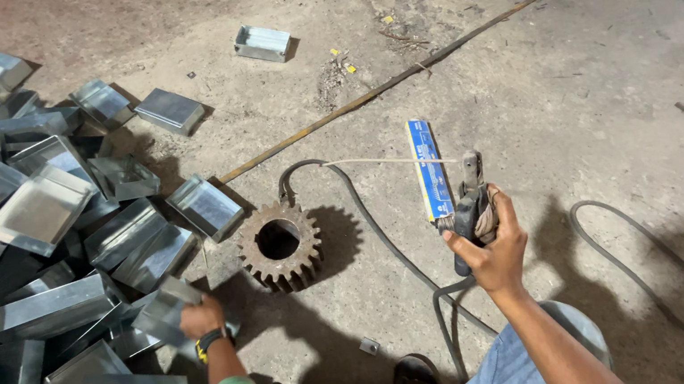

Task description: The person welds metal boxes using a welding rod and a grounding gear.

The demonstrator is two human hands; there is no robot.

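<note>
Right hand (493, 249) closed around welding holder (471, 200), rod (382, 161) projecting left. Left hand (200, 317) grips metal tray (165, 310) beside rusty gear (279, 245).

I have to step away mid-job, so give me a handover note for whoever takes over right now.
Left hand: grip on a folded sheet-metal tray at the edge of the tray pile.
Right hand: grip on an electrode holder, rod pointing left over the gear on the floor.
Done: nothing visibly welded.
Left: tray not yet on the gear; no arc.
</note>
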